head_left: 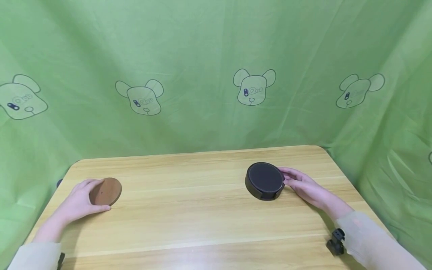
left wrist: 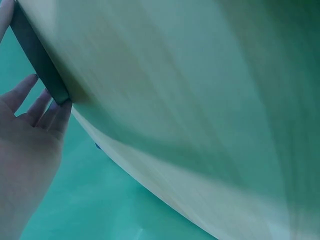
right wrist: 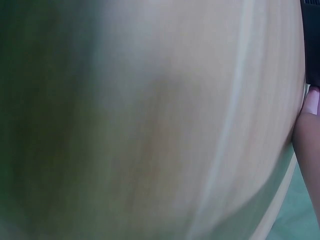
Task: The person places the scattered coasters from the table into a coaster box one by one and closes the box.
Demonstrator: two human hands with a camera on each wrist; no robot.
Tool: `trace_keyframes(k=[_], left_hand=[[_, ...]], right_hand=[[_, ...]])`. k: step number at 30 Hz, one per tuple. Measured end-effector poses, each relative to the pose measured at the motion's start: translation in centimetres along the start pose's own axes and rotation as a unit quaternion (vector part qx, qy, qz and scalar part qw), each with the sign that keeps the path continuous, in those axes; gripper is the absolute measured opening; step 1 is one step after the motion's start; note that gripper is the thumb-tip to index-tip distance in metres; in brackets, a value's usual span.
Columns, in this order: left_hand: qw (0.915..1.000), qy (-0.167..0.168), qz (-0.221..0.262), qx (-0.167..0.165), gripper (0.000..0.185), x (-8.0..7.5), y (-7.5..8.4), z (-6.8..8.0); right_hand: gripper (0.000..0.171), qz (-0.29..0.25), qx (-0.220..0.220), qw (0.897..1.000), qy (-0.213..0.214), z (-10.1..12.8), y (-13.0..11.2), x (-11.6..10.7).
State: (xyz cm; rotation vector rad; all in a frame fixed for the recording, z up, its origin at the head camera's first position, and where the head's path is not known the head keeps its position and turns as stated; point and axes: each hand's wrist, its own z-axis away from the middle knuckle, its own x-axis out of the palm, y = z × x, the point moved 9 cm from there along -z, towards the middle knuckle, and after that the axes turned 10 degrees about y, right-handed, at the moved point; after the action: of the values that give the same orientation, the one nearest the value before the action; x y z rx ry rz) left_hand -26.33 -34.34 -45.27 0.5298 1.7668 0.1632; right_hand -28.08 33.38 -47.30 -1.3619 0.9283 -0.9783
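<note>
On the left of the head view, a round brown coaster [head_left: 106,191] lies between the spread thumb and fingers of my left hand [head_left: 79,200], which grips it by its edge. The left wrist view shows the coaster's dark side edge [left wrist: 42,60] with fingertips of the left hand [left wrist: 32,130] against it. Toward the right is a round black coaster holder [head_left: 265,180], with a stitched black disc on top and a notch in its front wall. My right hand [head_left: 305,187] holds its right side, thumb nearer, fingers partly hidden behind. The right wrist view catches only the holder's edge [right wrist: 312,45].
Both hands work over a light wood-grain table [head_left: 189,225] with rounded back corners. A green curtain [head_left: 202,123] printed with bear heads hangs behind the table and along its sides. A small black device [head_left: 336,242] is strapped at the right wrist.
</note>
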Motion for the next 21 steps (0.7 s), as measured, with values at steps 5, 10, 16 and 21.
trace_keyframes(k=[5, 10, 16, 21], left_hand=[[1.0000, 0.001, -0.006, 0.007, 0.105, 0.0, 0.3, 0.0], [0.9999, -0.005, -0.008, 0.013, 0.105, 0.1, 0.7, 0.0], [0.9999, -0.003, -0.004, 0.010, 0.109, 0.0, 1.4, -0.1], [0.9996, 0.016, -0.009, 0.021, 0.110, -0.2, 2.4, -0.1]], right_hand=[[0.045, 0.004, 0.000, 1.000, 0.004, -0.1, 0.0, -0.1], [0.045, 0.003, 0.000, 1.000, 0.005, -0.1, 0.0, -0.1], [0.044, -0.001, -0.001, 1.000, 0.002, 0.1, -0.1, 0.1], [0.044, 0.003, 0.003, 1.000, 0.005, 0.1, -0.1, 0.1]])
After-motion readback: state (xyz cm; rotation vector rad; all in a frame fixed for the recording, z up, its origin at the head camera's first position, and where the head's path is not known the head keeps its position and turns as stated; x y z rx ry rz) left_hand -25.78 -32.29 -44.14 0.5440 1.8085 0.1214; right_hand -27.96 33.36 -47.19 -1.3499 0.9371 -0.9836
